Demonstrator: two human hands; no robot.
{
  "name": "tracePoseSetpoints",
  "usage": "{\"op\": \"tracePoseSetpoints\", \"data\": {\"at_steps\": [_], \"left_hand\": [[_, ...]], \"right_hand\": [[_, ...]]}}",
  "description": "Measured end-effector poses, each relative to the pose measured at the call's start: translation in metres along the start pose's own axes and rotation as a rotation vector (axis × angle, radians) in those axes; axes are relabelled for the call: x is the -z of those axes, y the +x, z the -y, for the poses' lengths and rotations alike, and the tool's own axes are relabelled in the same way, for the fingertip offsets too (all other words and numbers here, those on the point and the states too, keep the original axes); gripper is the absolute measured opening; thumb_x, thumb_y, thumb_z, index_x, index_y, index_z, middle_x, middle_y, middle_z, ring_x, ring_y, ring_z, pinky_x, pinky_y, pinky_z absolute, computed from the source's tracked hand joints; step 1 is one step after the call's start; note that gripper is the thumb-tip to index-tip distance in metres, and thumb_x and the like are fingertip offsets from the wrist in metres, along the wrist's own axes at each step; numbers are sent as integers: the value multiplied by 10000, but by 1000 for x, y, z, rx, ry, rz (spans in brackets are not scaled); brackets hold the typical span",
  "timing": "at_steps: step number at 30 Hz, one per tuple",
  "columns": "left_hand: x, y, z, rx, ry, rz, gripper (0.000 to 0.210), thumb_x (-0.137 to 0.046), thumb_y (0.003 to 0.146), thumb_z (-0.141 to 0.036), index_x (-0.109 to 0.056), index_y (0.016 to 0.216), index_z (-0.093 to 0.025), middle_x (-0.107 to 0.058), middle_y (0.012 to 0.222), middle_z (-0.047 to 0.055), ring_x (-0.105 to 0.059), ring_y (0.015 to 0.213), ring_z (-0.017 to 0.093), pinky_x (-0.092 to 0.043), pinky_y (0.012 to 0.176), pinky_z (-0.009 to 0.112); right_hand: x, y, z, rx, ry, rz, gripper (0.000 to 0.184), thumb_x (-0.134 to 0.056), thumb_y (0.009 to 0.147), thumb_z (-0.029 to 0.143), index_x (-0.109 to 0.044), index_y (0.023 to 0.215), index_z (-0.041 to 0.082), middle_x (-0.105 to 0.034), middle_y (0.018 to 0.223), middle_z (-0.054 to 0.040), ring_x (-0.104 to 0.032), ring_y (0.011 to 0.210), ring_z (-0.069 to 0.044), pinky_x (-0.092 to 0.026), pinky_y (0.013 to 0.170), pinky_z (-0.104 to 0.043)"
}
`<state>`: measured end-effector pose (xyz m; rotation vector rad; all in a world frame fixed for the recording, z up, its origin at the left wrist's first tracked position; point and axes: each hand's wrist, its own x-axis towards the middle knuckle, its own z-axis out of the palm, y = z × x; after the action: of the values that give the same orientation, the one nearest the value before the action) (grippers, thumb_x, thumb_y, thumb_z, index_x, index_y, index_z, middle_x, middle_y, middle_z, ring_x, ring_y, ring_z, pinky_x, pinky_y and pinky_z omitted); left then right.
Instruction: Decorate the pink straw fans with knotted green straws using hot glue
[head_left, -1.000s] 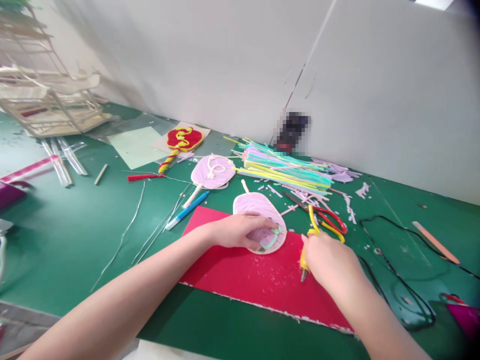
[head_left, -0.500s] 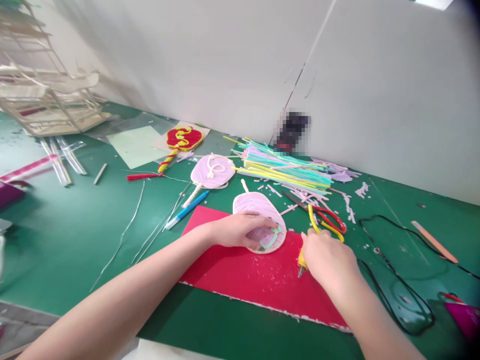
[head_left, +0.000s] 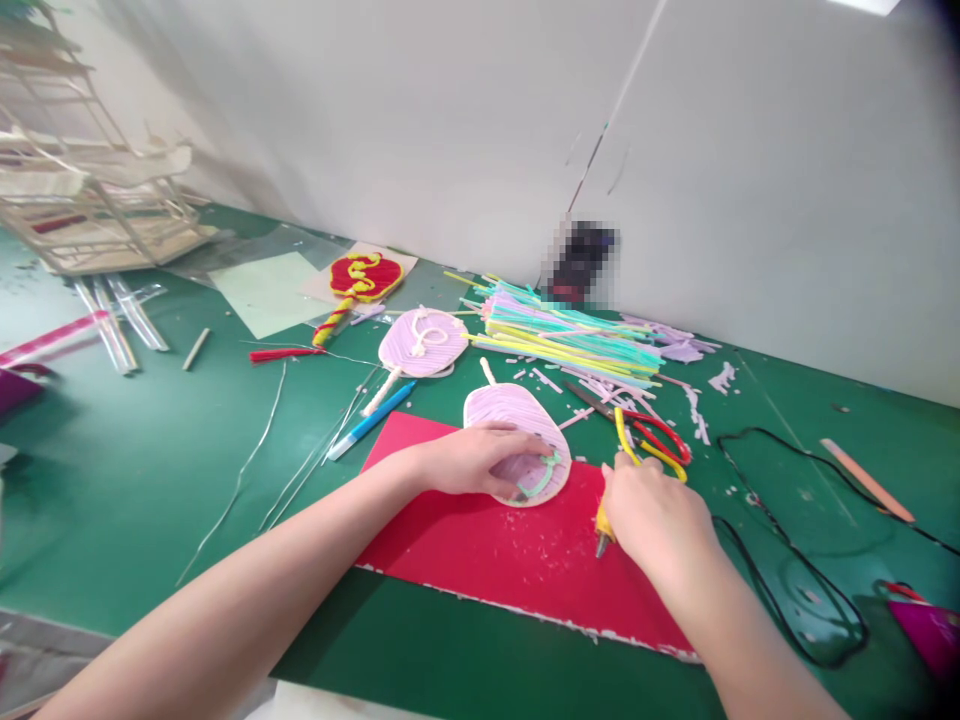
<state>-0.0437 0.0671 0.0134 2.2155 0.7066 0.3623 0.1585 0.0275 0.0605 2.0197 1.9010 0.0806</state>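
The right grip [head_left: 660, 520] is closed around a yellow tool [head_left: 604, 522], its metal tip pointing down on the near-left side of the hand, over a red board [head_left: 480, 560]. Whether the tip touches the board cannot be told. The left grip [head_left: 480, 458] is not clenched: it lies with fingers spread on a lilac fan [head_left: 510, 400], palm down. The fan is partly on the board, its short handle pointing away from the hand; a mint-green strip [head_left: 538, 485] curves beside the fingertips.

Just beyond the right grip are yellow handles [head_left: 625, 435], their other end hidden, and next to them red-handled scissors [head_left: 667, 432]. A blue pen [head_left: 375, 418] lies near the left grip, on its far left side. Past the left grip is a second lilac fan [head_left: 420, 342] bearing a pale looped cord. Well to the right of the right grip, a black cable [head_left: 757, 430] winds over the green table [head_left: 187, 450].

Farther off, beyond both hands, is a pile of coloured strips [head_left: 570, 335]. Far beyond the left grip, to its left, are a red-and-yellow fan [head_left: 367, 275], a pale green sheet [head_left: 262, 292] and, farthest, a cream rack [head_left: 112, 220].
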Motion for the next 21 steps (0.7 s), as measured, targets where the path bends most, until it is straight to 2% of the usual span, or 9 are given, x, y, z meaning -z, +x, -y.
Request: {"op": "tracePoseSetpoints", "data": {"at_steps": [3,6,8,10,11,13,15,21], "left_hand": [[1,0,-1,5,0,13,592,-622,749,-266,-414,1303,-242,-470,1345,49,-353,1278,260,-229,1080,388],[2,1,-2,2,-3,24,590,-612,756,-255,-407,1309,-238,-460,1356,52,-358,1278,252,-213,1087,393],[3,1,-3,4,-4,25,592,-613,756,-250,-407,1311,-234,-456,1359,53,-354,1281,255,-220,1084,393],[3,0,-4,17,-6,25,598,-617,754,-254,-408,1314,-237,-456,1359,51,-345,1284,263,-236,1076,395],[3,0,-4,26,-8,23,601,-619,754,-262,-407,1316,-242,-456,1358,49,-343,1284,269,-246,1070,397],[3,-1,-3,43,-9,24,609,-618,758,-283,-399,1326,-255,-448,1365,49,-333,1288,280,-259,1062,403],[2,-1,-3,55,-9,27,615,-613,765,-301,-386,1336,-265,-435,1377,45,-313,1300,284,-255,1065,405],[4,-1,-5,82,-11,46,601,-589,790,-314,-369,1348,-281,-413,1394,38,-284,1321,274,-233,1078,403]], "right_hand": [[5,-1,-3,14,20,49,312,-310,896,187,-598,940,74,-633,847,-188,-675,681,-236,-479,566,-300],[4,2,-27,77,113,167,369,-288,900,236,-624,1032,161,-678,804,-132,-674,697,-250,-476,570,-317],[-5,7,-55,129,223,102,399,-281,906,292,-566,1184,264,-699,854,-85,-674,718,-228,-480,590,-306],[-18,16,-86,235,305,29,394,-316,896,309,-540,1220,303,-678,1036,-62,-656,882,-217,-491,683,-302],[-25,20,-99,244,307,0,388,-363,879,334,-543,1219,292,-641,1132,-68,-624,984,-231,-488,746,-320],[-38,28,-119,277,297,34,445,-497,806,415,-558,1209,238,-577,1228,-102,-547,1119,-261,-465,847,-342],[-45,32,-127,312,321,83,494,-550,755,489,-573,1184,246,-551,1254,-93,-545,1121,-254,-472,849,-324],[-50,29,-118,368,406,34,540,-589,692,564,-565,1143,269,-558,1199,-62,-566,1071,-227,-490,796,-280]]}}
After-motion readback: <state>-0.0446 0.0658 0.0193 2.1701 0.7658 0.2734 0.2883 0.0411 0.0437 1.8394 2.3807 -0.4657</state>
